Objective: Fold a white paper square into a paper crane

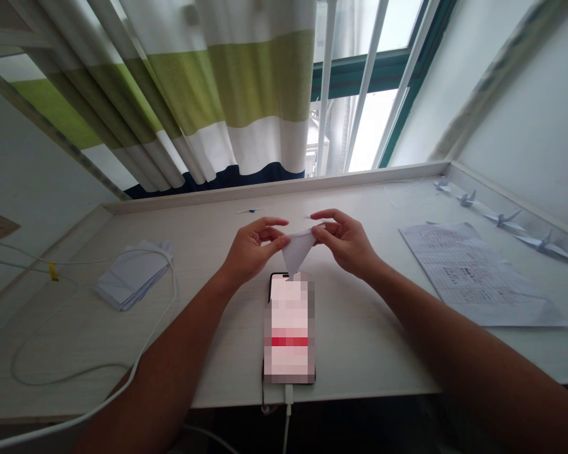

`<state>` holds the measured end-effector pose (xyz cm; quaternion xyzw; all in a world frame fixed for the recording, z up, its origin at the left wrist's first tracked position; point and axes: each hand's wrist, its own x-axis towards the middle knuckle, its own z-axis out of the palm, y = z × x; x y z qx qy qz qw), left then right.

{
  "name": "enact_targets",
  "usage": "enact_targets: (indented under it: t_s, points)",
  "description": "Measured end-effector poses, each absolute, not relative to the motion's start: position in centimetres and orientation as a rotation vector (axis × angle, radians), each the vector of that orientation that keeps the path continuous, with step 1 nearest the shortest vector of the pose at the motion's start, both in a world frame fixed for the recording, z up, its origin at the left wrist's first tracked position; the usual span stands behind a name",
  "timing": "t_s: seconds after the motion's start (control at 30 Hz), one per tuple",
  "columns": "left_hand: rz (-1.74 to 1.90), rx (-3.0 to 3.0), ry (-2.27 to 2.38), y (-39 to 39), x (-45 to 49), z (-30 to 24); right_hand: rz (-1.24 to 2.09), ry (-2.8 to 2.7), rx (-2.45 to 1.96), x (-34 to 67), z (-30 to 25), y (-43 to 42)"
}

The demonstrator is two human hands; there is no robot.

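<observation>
A small piece of white paper [298, 251], folded to a downward-pointing triangle, is held up between both hands above the desk. My left hand [257, 248] pinches its upper left corner between thumb and fingers. At the upper right corner, my right hand [343, 241] grips the paper the same way, its index finger lifted off. Just below the paper's tip lies a phone [289, 331] with a lit, blurred screen. Several folded paper cranes [502, 219] stand in a row along the desk's right side.
A stack of white paper [135, 275] lies at the left, beside a looping white cable [174, 277]. Written sheets [483, 277] lie at the right. A charging cable [288, 396] runs from the phone over the front edge. Curtains [260, 82] hang behind the desk [360, 340].
</observation>
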<state>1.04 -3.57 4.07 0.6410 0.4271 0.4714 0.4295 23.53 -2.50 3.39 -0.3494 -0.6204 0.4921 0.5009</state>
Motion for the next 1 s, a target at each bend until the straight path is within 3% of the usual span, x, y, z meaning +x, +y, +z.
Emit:
enact_targets:
  t_s: [0.23, 0.73, 1.0]
  points:
    - [1.075, 1.739, 1.149, -3.8, 1.1, 4.1, 1.084, -1.618, -0.844, 23.0, 3.0, -3.0]
    - [1.109, 1.571, 1.051, -3.9, 1.4, 3.9, 1.264, -1.555, -0.718, 23.1, 3.4, -3.1]
    - [1.123, 1.683, 1.087, -4.8, 2.1, 4.6, 1.076, -1.649, -0.848, 22.5, 4.0, -3.6]
